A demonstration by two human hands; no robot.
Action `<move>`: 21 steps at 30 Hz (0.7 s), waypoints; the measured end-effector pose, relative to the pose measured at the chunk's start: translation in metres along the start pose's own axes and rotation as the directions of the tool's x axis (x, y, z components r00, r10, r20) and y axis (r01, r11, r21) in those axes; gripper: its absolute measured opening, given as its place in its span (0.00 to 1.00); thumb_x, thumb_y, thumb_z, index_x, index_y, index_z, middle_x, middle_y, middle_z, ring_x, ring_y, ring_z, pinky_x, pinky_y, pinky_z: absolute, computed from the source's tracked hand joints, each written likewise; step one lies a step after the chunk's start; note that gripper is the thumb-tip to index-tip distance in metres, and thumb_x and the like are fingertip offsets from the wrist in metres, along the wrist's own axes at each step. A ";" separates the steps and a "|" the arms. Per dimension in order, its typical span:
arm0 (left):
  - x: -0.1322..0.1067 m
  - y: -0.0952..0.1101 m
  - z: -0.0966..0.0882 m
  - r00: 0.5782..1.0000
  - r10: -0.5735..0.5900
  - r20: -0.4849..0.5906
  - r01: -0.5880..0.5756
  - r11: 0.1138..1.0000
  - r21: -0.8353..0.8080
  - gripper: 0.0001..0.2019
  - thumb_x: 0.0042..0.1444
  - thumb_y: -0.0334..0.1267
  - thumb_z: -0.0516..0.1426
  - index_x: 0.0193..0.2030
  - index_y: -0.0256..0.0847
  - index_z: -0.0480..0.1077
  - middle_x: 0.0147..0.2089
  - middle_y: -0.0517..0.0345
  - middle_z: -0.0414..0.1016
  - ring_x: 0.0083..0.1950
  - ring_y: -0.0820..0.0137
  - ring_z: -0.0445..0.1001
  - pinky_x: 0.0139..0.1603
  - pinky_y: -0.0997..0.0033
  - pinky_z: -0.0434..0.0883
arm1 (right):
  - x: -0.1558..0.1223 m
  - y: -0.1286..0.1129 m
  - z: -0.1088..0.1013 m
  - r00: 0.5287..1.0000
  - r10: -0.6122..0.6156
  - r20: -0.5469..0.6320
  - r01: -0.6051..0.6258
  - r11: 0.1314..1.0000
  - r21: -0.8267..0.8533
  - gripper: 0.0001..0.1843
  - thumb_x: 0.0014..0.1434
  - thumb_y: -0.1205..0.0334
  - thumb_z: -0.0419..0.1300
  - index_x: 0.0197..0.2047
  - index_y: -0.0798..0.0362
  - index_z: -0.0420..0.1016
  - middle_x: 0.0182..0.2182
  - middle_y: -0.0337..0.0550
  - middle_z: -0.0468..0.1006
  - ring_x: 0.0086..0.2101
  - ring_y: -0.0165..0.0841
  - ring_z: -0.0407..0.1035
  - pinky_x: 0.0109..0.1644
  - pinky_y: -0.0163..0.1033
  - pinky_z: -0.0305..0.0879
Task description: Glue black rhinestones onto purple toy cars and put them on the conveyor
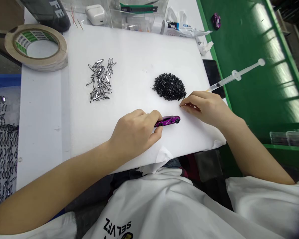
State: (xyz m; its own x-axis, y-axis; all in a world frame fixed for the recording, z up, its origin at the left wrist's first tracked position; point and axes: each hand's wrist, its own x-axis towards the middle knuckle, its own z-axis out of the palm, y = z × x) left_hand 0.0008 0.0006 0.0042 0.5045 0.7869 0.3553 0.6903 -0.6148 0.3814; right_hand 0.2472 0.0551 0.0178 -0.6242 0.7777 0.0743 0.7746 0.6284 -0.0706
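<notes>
My left hand [137,131] is closed around the rear of a small purple toy car [168,120], which lies on a white foam sheet [137,49]. My right hand [205,106] rests just right of the car, fingers curled and pinched together near the foam, with a clear syringe [235,77] slanting up and away from it. A heap of tiny black parts [169,87] lies just beyond my right fingertips. Farther left on the foam lies a scatter of small silvery leaf-shaped pieces [100,79].
A roll of tape [36,46] sits at the far left. A white earbud case [95,14], a glue tube [171,26] and clear boxes line the far edge. A second purple car [216,20] lies on the green belt [251,66]. Punched-out sheets [2,146] lie at the left.
</notes>
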 end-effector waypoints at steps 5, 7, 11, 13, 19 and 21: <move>0.000 0.001 -0.001 1.000 -0.019 0.017 0.019 1.000 -0.007 0.08 0.55 0.35 0.52 0.38 0.37 0.69 0.24 0.61 0.71 0.31 0.70 0.71 0.27 0.73 0.63 | 0.002 -0.009 -0.004 0.997 -0.044 -0.056 0.039 0.995 -0.097 0.09 0.59 0.63 0.51 0.32 0.54 0.72 0.27 0.44 0.75 0.27 0.31 0.68 0.29 0.37 0.63; 0.000 0.001 -0.001 0.999 -0.024 0.026 0.024 1.000 -0.013 0.08 0.56 0.35 0.51 0.39 0.37 0.69 0.24 0.61 0.71 0.31 0.70 0.71 0.27 0.73 0.64 | 0.000 -0.024 -0.007 0.985 -0.024 -0.170 0.012 0.998 -0.069 0.08 0.58 0.65 0.52 0.30 0.54 0.70 0.25 0.43 0.74 0.26 0.30 0.67 0.29 0.36 0.63; -0.001 0.001 0.000 0.999 -0.028 0.017 0.028 1.000 -0.009 0.08 0.56 0.36 0.51 0.39 0.37 0.69 0.25 0.60 0.72 0.31 0.69 0.71 0.27 0.72 0.64 | -0.005 -0.060 -0.008 0.929 -0.123 -0.349 0.110 0.992 -0.057 0.04 0.56 0.67 0.56 0.30 0.51 0.70 0.22 0.39 0.73 0.24 0.27 0.66 0.27 0.33 0.63; -0.002 0.001 0.000 1.000 -0.030 0.007 0.030 1.000 -0.005 0.08 0.56 0.36 0.51 0.39 0.37 0.69 0.26 0.60 0.72 0.31 0.69 0.71 0.27 0.71 0.64 | -0.005 -0.069 -0.004 0.889 -0.228 -0.397 0.197 0.973 -0.120 0.02 0.54 0.66 0.59 0.32 0.51 0.70 0.22 0.38 0.73 0.23 0.27 0.65 0.25 0.33 0.61; -0.001 0.001 0.000 0.999 -0.038 0.011 0.038 0.999 0.008 0.08 0.57 0.37 0.51 0.39 0.38 0.70 0.25 0.60 0.71 0.31 0.69 0.71 0.27 0.71 0.63 | -0.005 -0.067 0.007 0.865 -0.285 -0.414 0.218 0.955 -0.202 0.02 0.54 0.63 0.61 0.33 0.48 0.72 0.21 0.36 0.73 0.20 0.25 0.63 0.23 0.33 0.60; -0.001 0.001 0.000 0.999 -0.038 0.014 0.038 0.999 0.009 0.08 0.57 0.37 0.51 0.39 0.38 0.69 0.25 0.60 0.71 0.31 0.69 0.71 0.27 0.72 0.63 | -0.005 -0.066 0.007 0.866 -0.287 -0.410 0.222 0.954 -0.200 0.02 0.54 0.63 0.61 0.33 0.48 0.72 0.21 0.36 0.73 0.20 0.25 0.63 0.23 0.33 0.60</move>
State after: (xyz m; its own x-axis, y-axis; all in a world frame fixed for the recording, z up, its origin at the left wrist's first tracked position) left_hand 0.0010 -0.0007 0.0041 0.4852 0.8105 0.3282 0.7138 -0.5839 0.3867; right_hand 0.1980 0.0098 0.0150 -0.7213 0.4873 0.4922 0.6211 0.7695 0.1484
